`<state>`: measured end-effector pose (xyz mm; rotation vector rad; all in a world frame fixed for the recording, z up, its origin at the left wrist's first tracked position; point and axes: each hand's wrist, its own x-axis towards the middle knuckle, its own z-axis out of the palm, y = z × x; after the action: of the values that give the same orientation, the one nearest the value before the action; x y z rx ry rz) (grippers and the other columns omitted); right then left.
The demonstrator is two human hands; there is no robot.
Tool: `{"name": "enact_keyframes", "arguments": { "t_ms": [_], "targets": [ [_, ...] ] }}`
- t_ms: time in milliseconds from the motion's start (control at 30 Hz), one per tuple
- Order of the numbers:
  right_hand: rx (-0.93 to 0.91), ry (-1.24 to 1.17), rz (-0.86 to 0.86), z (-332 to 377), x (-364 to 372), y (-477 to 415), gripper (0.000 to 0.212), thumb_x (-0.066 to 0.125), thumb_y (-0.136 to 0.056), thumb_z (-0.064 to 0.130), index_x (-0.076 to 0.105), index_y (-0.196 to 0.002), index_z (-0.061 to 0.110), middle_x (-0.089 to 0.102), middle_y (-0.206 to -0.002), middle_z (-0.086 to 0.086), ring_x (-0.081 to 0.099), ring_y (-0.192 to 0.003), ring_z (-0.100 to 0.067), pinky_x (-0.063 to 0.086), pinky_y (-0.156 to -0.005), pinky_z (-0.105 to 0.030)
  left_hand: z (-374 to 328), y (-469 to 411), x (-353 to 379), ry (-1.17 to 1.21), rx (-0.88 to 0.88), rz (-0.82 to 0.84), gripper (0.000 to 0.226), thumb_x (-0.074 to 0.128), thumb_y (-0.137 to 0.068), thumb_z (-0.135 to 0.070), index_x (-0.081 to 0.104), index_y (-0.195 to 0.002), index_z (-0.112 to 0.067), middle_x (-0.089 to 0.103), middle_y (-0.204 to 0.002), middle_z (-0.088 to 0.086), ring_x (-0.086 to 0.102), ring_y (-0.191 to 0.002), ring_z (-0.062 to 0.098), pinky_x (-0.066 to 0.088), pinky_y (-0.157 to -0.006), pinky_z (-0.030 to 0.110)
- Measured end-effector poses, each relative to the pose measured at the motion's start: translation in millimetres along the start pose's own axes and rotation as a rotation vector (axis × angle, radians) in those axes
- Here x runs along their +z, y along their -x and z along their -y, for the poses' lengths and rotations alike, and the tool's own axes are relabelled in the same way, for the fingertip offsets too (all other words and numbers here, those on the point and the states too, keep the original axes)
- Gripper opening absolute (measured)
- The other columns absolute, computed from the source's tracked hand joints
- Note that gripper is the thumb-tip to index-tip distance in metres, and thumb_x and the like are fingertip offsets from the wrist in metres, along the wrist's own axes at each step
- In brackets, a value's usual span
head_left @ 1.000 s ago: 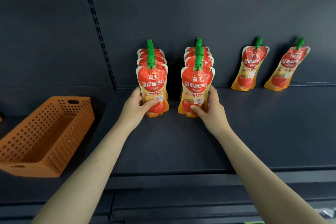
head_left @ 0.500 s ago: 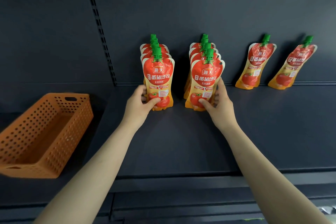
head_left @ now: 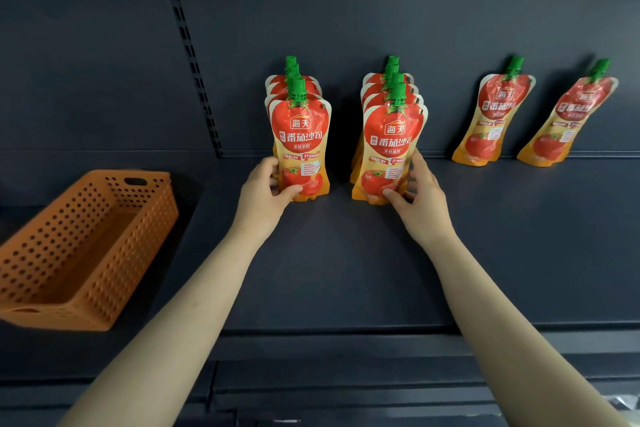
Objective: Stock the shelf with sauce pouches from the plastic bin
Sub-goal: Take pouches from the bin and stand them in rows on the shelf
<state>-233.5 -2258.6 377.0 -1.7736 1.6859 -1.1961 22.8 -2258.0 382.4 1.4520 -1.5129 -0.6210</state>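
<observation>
- Two rows of sauce pouches stand upright at the middle of the frame, each several deep: the left row (head_left: 300,146) is held low down by the left hand (head_left: 263,194), the right row (head_left: 389,149) by the right hand (head_left: 420,198).
- On each hand the thumb is laid across the lower face of the front pouch and the fingers are curled round its outer edge, so each grip is closed on a pouch.
- Against the view of a second ago, both rows appear to have been slid deeper on the shelf (head_left: 346,270), toward the back panel (head_left: 346,10), and packed tighter; the hands have been kept on them throughout.
- This is judged to be a squaring-up of rows already placed, not a fresh placing.
- A pair of leaning pouches (head_left: 491,118) is propped against the back panel at the upper right, well apart from the rows.
- The orange plastic bin (head_left: 138,253) lies on the shelf at the left of the frame; no pouch is seen inside it, only its perforated floor and walls.
- The stocking is therefore judged nearly done.
</observation>
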Motion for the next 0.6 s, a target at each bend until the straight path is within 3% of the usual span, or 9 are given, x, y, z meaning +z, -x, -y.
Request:
{"name": "enact_keyframes", "arguments": {
  "t_ms": [200, 367, 433, 500, 600],
  "targets": [
    [0.02, 0.029, -0.021, 2.8, 1.9, -0.9, 0.074, 0.068, -0.089, 0.021, 0.025, -0.15, 0.029, 0.049, -0.136, -0.007, 0.051, -0.124, -0.025, 0.046, -0.103, -0.045, -0.6, -0.6, 1.5, -0.011, 0.004, 0.006, 0.044, 0.072, -0.086, -0.021, 0.051, -0.125, -0.018, 0.059, -0.126, -0.002, 0.058, -0.106, 0.009, 0.043, -0.075, 0.01],
    [0.038, 0.03, -0.013, 5.2, 1.5, 0.9, 0.076, 0.068, -0.089, 0.023, 0.022, -0.15, 0.031, 0.053, -0.132, -0.005, 0.052, -0.123, -0.023, 0.046, -0.102, -0.041, 2.2, 0.6, 2.7, -0.069, 0.008, 0.003, 0.05, 0.072, -0.086, -0.025, 0.049, -0.129, -0.017, 0.058, -0.128, 0.0, 0.057, -0.11, 0.011, 0.051, -0.091, 0.027],
    [0.043, 0.02, -0.01, 5.9, -2.3, 3.0, 0.079, 0.069, -0.088, 0.024, 0.022, -0.151, 0.03, 0.057, -0.126, -0.004, 0.054, -0.118, -0.02, 0.046, -0.1, -0.038, 0.0, 4.5, 0.4, -0.099, -0.002, -0.001, 0.057, 0.073, -0.085, -0.026, 0.046, -0.134, -0.017, 0.056, -0.13, 0.001, 0.055, -0.111, 0.01, 0.048, -0.091, 0.027],
    [0.047, 0.026, -0.01, 5.2, -12.0, 9.0, 0.076, 0.072, -0.085, 0.025, 0.03, -0.149, 0.025, 0.058, -0.119, -0.001, 0.055, -0.111, -0.016, 0.045, -0.096, -0.031, -3.6, 14.6, -4.2, -0.138, -0.015, -0.025, 0.062, 0.074, -0.085, -0.024, 0.044, -0.138, -0.017, 0.053, -0.133, 0.003, 0.053, -0.114, 0.013, 0.046, -0.093, 0.028],
    [0.015, 0.111, -0.032, -0.6, -43.2, 27.3, 0.052, 0.072, -0.086, 0.023, 0.054, -0.134, 0.015, 0.055, -0.123, -0.003, 0.055, -0.116, -0.018, 0.04, -0.094, -0.022, -14.3, 42.3, -11.0, -0.258, 0.055, -0.108, 0.052, 0.069, -0.088, -0.02, 0.048, -0.135, -0.017, 0.052, -0.132, 0.006, 0.053, -0.118, 0.021, 0.047, -0.092, 0.033]
  ]
}}
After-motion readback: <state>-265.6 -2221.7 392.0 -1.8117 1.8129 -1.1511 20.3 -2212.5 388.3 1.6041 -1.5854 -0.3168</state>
